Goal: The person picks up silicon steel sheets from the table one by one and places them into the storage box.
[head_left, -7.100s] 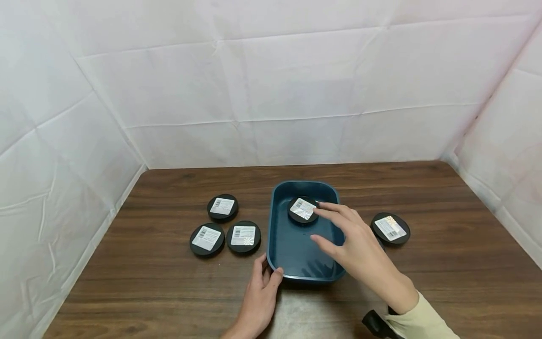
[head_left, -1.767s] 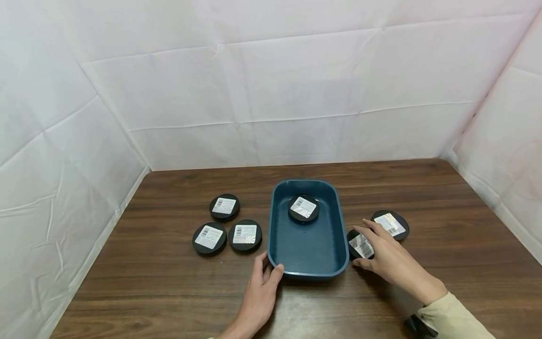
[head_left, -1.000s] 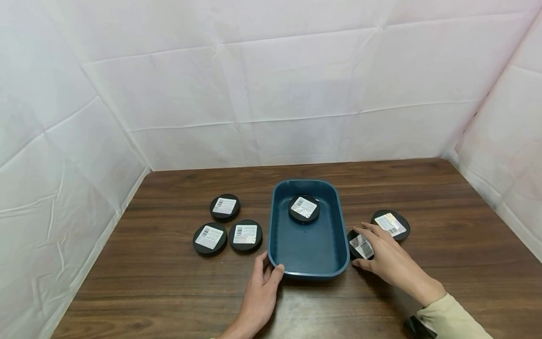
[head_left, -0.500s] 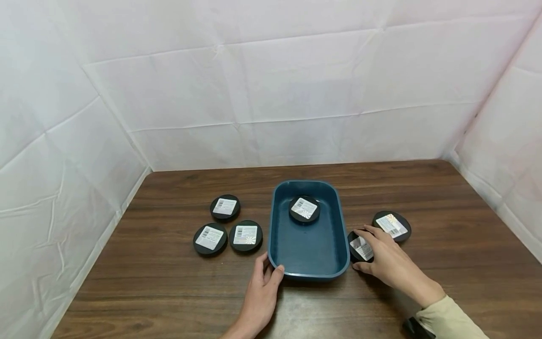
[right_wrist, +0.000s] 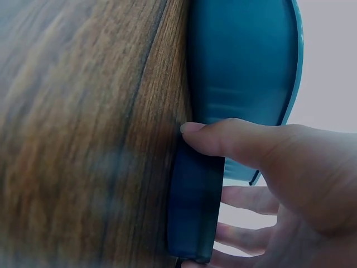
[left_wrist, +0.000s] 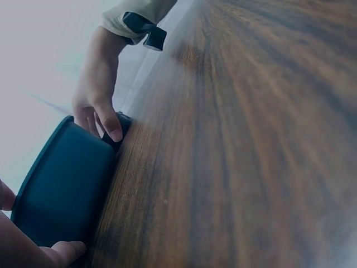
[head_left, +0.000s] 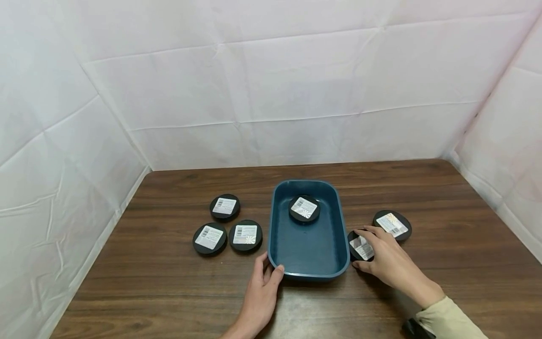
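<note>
Just right of the blue tray [head_left: 277,235], a black round tin [head_left: 360,247] is gripped by the right hand [head_left: 387,261]: the thumb is pressed to its near edge and the curled fingers [head_left: 368,231] are laid over its far edge, as the right wrist view confirms. The tin rests on the counter [head_left: 444,263], touching or nearly touching the tray's wall. A white barcode label with a shiny patch is borne on its lid; the print is too small to be read. The tray's near left corner is held by the left hand [head_left: 260,294], thumb on the rim. One labelled tin [head_left: 304,208] lies inside the tray, another [head_left: 391,225] sits beyond the right hand, and three tins [head_left: 224,226] are grouped to the left.
</note>
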`<state>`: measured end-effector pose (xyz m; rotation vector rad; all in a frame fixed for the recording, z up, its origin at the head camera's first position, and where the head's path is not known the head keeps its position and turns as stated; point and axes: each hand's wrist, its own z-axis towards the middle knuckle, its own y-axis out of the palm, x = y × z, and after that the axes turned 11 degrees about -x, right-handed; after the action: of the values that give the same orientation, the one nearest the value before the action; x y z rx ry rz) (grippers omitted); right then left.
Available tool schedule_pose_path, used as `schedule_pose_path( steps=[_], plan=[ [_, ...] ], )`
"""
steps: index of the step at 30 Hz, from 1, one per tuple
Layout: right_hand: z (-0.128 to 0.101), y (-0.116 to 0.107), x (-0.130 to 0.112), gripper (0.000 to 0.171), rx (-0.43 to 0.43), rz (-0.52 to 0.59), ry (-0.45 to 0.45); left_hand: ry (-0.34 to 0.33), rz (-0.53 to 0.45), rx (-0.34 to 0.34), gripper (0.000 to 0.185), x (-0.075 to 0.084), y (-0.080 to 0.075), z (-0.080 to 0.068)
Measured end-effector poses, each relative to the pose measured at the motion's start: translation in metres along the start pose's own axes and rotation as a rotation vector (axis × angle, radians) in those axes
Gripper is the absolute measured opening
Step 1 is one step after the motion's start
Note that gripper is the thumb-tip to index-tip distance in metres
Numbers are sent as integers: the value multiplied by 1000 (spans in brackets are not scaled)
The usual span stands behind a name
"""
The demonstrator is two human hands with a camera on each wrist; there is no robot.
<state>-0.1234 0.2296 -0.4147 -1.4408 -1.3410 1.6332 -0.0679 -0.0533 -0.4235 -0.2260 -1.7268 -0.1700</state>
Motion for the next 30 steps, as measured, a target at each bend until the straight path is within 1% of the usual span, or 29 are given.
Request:
schedule_pose_path(
  steps=[7, 13, 25, 30],
  plan=[
    [-4, 0, -3, 70, 17, 9, 7, 12, -6, 3, 56, 0, 0, -1],
    [-6, 0, -7, 69, 32, 8, 10, 7, -10, -7, 57, 1, -1, -1],
    [-12, -3, -17, 67, 80, -9, -21, 13, 3, -11, 58, -1, -3, -1],
    [-16, -3, -21, 66, 70, 6, -17, 21, -3, -7, 57, -1, -1, -1]
  ],
)
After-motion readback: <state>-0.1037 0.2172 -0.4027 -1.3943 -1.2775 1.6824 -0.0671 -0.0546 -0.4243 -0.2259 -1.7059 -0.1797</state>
